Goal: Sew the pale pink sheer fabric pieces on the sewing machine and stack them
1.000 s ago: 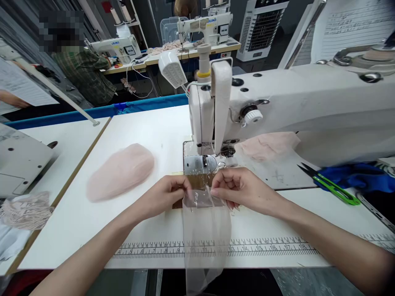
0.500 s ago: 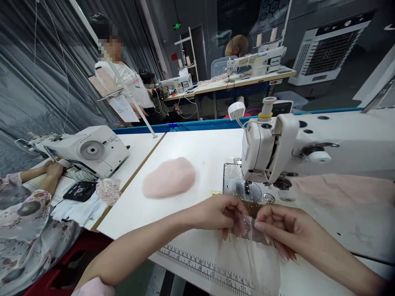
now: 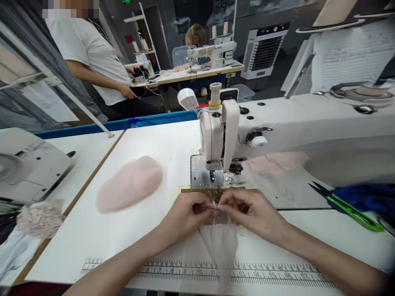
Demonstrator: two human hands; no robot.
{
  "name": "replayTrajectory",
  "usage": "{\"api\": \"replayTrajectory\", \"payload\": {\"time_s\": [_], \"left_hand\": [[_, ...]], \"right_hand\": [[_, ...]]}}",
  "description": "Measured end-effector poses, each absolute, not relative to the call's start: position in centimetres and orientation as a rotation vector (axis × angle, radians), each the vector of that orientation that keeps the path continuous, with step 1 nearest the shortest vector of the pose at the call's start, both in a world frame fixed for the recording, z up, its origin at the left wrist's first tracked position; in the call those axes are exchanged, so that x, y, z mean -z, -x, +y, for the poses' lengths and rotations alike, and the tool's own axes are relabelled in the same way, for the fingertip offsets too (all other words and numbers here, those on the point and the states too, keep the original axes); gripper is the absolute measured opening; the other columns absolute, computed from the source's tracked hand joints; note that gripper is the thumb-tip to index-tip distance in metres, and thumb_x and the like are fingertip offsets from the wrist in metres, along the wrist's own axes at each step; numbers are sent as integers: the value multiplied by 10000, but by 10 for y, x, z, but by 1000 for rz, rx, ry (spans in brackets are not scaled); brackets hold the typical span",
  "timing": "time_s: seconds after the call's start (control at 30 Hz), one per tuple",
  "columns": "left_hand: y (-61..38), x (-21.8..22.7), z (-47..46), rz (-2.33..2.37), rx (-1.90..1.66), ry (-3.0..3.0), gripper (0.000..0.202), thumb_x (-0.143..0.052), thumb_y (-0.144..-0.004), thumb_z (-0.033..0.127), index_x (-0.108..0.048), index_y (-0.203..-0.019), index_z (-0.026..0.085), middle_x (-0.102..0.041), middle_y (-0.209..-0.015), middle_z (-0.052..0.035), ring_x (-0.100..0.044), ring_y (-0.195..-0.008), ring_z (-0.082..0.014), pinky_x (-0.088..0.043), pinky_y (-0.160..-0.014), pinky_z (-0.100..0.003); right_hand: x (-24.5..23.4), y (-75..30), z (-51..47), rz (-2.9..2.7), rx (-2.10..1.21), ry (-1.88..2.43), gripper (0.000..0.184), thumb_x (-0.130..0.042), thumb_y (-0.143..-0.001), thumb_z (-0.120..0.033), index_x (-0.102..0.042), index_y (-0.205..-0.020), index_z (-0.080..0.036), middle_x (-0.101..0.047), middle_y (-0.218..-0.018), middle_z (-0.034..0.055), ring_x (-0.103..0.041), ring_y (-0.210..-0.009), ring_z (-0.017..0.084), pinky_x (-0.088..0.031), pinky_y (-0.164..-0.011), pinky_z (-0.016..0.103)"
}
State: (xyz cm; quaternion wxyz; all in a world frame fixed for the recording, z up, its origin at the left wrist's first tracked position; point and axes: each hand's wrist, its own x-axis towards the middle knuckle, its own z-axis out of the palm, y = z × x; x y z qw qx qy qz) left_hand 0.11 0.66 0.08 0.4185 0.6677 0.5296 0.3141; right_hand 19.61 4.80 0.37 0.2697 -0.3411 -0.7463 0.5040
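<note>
Just in front of the needle area of a white sewing machine, my left hand and my right hand nearly meet. Both are closed in a pinch on the top edge of a sheer pale fabric piece, which hangs down over the table edge. The metal needle plate lies right behind my fingertips, and the fabric is apart from the needle. A flat pink fabric piece rests on the table to the left of my left hand.
Another pink fabric piece lies under the machine arm. Green-handled scissors rest beside dark blue cloth at right. A ruler strip runs along the front edge. A second machine stands left; a person stands behind the table.
My hands have drawn closer together, bunching the fabric's edge between them. The view has turned right, bringing the scissors and papers in. The person behind stands nearer, with an arm lowered.
</note>
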Motion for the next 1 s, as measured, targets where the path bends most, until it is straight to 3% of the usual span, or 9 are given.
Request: {"api": "replayTrajectory", "payload": {"time_s": [0.23, 0.43, 0.8, 1.0], "left_hand": [[4, 3, 2, 1281, -936, -2042, 140, -576, -888, 173, -707, -924, 207, -657, -720, 7, -573, -620, -99, -429, -552, -198], [3, 8, 1, 1279, -1076, -2363, 130, -565, -883, 105, -665, -941, 164, -610, -659, 22, -537, -575, -80, -410, -511, -168], [2, 11, -1, 1276, -1071, -2338, 118, -569, -880, 112, -656, -924, 177, -652, -697, 18, -577, -591, -78, -446, -536, -167], [1, 10, -2, 1240, -994, -2374, 205, -549, -899, 120, -645, -1064, 195, -634, -688, 25, -562, -578, -80, -428, -525, -172]], "right_hand": [[8, -200, 46, -2141, -789, 591, 76, -573, -892, -145, -649, -888, -153, -633, -715, 5, -555, -610, 86, -435, -533, 187], [13, -201, 45, -2170, -786, 654, 92, -600, -897, -196, -623, -975, -154, -599, -682, -27, -510, -540, 61, -413, -482, 166], [16, -199, 43, -2172, -731, 589, 37, -571, -905, -155, -602, -926, -154, -564, -634, -51, -484, -515, 47, -405, -493, 157], [16, -199, 43, -2162, -726, 562, 40, -582, -888, -122, -607, -905, -149, -588, -646, -44, -508, -534, 46, -426, -518, 147]]}}
